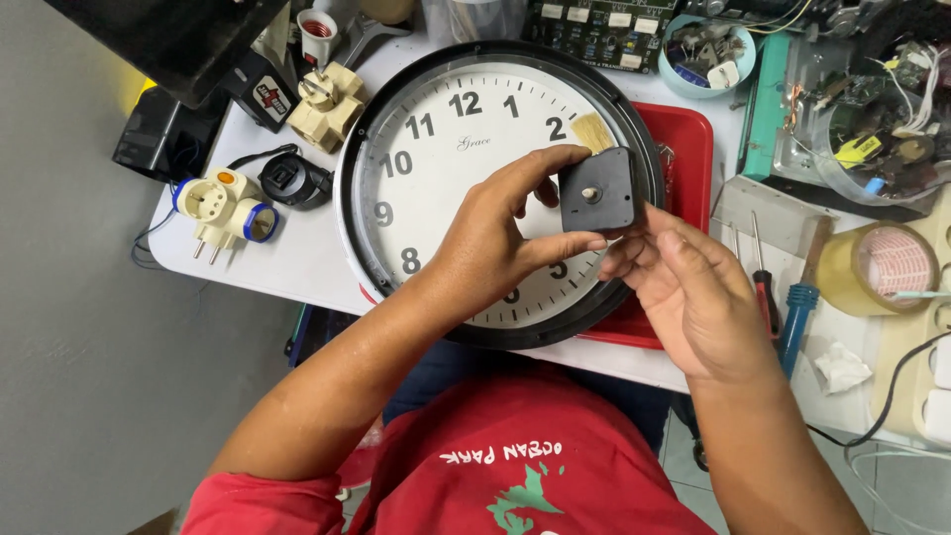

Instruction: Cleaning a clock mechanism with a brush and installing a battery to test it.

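Clock movement (595, 190): matt black plastic, metal shaft. Wall clock (466, 149): glossy black plastic rim, smooth white face. Tray (684, 139): glossy red plastic. Tabletop (297, 258): smooth white.

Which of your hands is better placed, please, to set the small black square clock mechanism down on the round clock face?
Probably the left hand: it pinches the small black square clock mechanism top and bottom over the clock face; the right hand only touches its lower edge.

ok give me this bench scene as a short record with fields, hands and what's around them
left hand: left hand pinches the black clock movement by its left edge
right hand: right hand supports the movement from below right
under hands: round wall clock, white dial, black rim, lying flat
beneath clock: red tray
left of clock: cream plug adapters
right of clock: screwdrivers, roll of tape
surface: white table
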